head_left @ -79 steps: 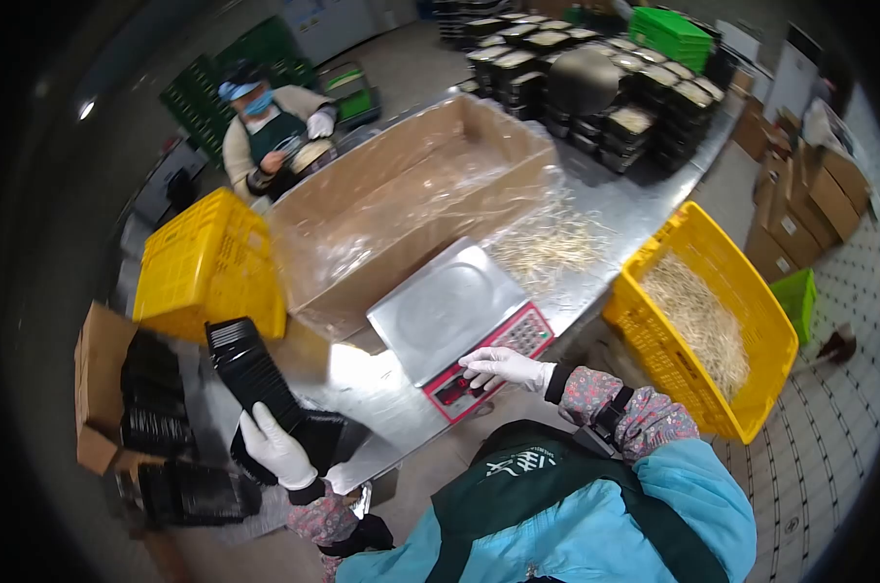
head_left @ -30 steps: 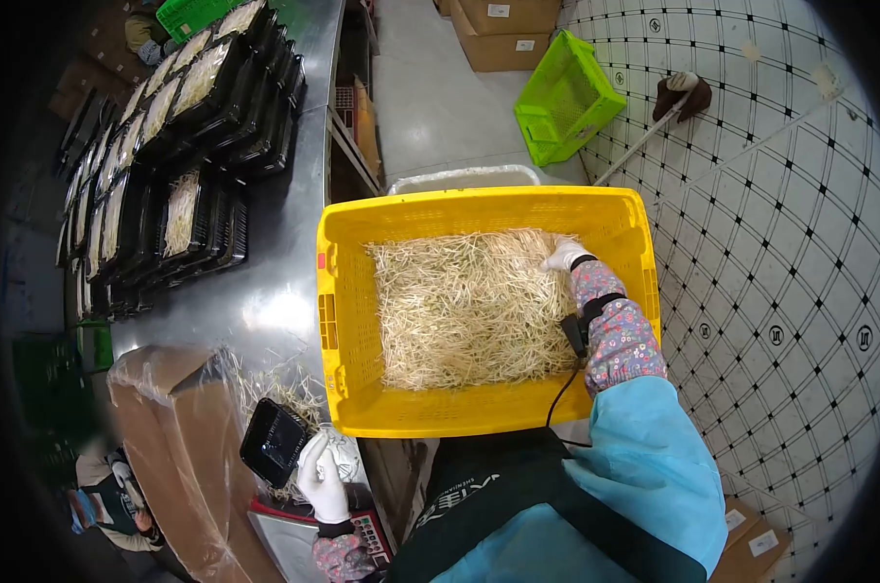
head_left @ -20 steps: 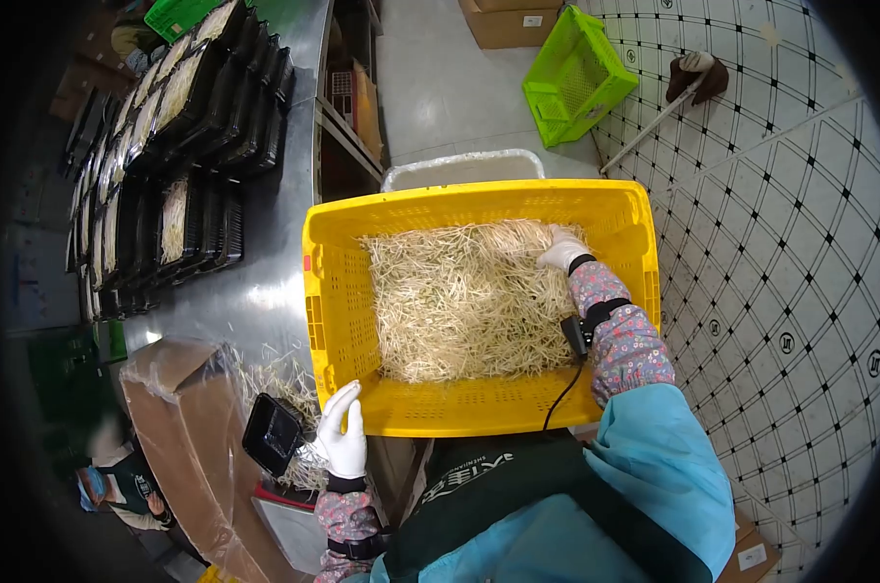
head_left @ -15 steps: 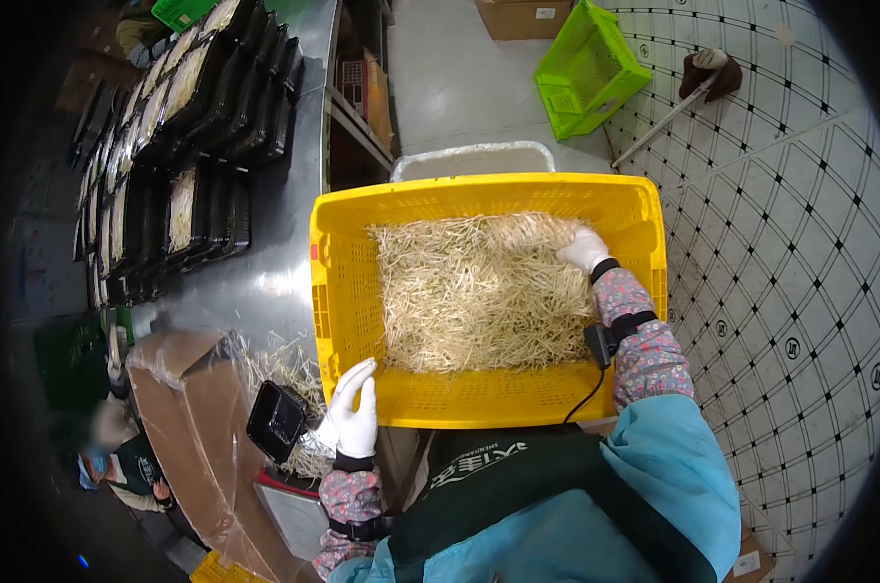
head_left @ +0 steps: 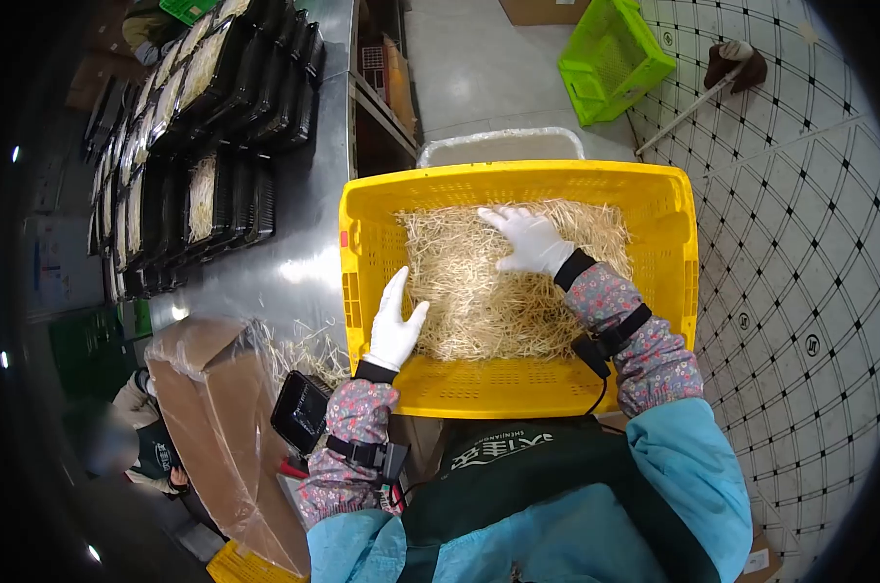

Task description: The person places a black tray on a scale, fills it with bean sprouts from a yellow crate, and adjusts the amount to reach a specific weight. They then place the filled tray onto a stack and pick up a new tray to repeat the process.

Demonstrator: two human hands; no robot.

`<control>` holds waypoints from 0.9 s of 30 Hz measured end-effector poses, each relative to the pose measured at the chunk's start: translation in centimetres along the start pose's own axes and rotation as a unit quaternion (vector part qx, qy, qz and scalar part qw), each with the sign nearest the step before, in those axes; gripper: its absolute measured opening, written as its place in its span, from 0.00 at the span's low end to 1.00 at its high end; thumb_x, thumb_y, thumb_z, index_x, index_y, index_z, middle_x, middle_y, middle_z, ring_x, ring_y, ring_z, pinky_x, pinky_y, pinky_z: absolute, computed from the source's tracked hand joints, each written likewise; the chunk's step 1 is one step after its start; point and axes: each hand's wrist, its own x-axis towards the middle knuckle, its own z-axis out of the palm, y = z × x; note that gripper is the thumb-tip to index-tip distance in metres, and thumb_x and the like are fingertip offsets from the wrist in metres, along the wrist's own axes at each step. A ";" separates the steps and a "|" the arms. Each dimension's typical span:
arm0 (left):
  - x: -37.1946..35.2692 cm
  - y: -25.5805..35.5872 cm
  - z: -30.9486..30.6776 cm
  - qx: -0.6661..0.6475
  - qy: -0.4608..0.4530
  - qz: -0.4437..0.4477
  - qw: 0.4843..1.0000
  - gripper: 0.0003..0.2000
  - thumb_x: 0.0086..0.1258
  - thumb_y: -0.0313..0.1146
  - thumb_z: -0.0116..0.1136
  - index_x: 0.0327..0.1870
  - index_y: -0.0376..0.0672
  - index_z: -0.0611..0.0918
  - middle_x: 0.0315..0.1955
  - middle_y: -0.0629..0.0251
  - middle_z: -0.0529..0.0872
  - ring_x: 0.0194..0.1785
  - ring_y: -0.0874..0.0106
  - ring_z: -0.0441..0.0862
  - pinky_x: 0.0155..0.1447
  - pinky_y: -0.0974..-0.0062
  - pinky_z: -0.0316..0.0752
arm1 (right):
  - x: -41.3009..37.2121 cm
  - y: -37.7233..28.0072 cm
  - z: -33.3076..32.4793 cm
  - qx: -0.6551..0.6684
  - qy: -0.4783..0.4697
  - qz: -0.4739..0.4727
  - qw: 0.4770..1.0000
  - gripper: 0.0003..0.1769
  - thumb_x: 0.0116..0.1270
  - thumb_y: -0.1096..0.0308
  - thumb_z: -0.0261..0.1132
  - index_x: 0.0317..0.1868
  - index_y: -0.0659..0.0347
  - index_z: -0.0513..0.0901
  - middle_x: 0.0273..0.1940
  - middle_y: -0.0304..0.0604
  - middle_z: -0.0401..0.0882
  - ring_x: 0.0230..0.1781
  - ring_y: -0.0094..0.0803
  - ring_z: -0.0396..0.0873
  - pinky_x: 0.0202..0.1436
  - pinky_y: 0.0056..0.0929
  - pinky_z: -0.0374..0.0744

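A yellow plastic crate [head_left: 517, 389] stands before me, filled with a wide bed of pale bean sprouts [head_left: 469, 301]. My right hand [head_left: 532, 241], in a white glove, lies over the back middle of the sprouts, palm down with its fingers spread. Inside the front left corner of the crate, my gloved left hand [head_left: 396, 325] has its fingers stretched upward and its thumb apart, beside the edge of the sprouts. A black plastic tray [head_left: 302, 413] sits left of the crate, partly behind my left sleeve.
Stacked black trays of sprouts [head_left: 207, 199] cover part of the steel table [head_left: 304, 233]. Loose sprouts [head_left: 299, 352] lie beside an open cardboard box [head_left: 216, 428]. A person [head_left: 153, 437] is at the lower left. A green crate [head_left: 615, 63] stands on the floor behind.
My right hand has moved left from the right end of the sprouts to their middle. My left hand has risen from beside the black tray into the crate's front left corner.
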 end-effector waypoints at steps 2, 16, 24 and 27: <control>1.7 -2.8 1.6 0.052 -0.067 0.008 0.996 0.34 0.66 0.33 0.65 0.73 0.38 0.66 0.69 0.48 0.70 0.73 0.54 0.66 0.76 0.65 0.61 | -0.1 1.6 0.5 0.021 -0.050 0.066 0.996 0.42 0.55 0.54 0.73 0.71 0.50 0.69 0.55 0.50 0.79 0.57 0.49 0.78 0.55 0.46 0.79; 5.0 -6.2 6.3 0.152 -0.306 -0.023 0.940 0.21 0.69 0.46 0.59 0.60 0.50 0.83 0.48 0.51 0.87 0.53 0.53 0.84 0.61 0.61 0.77 | -3.0 0.0 5.5 0.185 -0.294 0.095 0.933 0.35 0.63 0.51 0.66 0.70 0.51 0.72 0.60 0.52 0.78 0.60 0.47 0.78 0.67 0.43 0.73; 8.7 -10.7 12.9 0.264 -0.201 0.002 0.943 0.42 0.70 0.63 0.49 0.77 0.43 0.59 0.75 0.50 0.62 0.79 0.47 0.52 0.77 0.43 0.49 | 0.8 -0.5 11.2 -0.031 -0.069 0.103 0.992 0.43 0.65 0.41 0.64 0.75 0.53 0.62 0.77 0.52 0.55 0.78 0.55 0.51 0.70 0.69 0.60; 1.4 -9.7 11.5 0.243 -0.340 0.044 0.907 0.51 0.63 0.70 0.52 0.79 0.43 0.53 0.74 0.49 0.61 0.77 0.46 0.54 0.77 0.40 0.47 | -7.1 -2.0 13.0 -0.005 -0.187 -0.001 0.982 0.51 0.65 0.39 0.64 0.80 0.50 0.50 0.79 0.54 0.48 0.79 0.58 0.48 0.72 0.70 0.56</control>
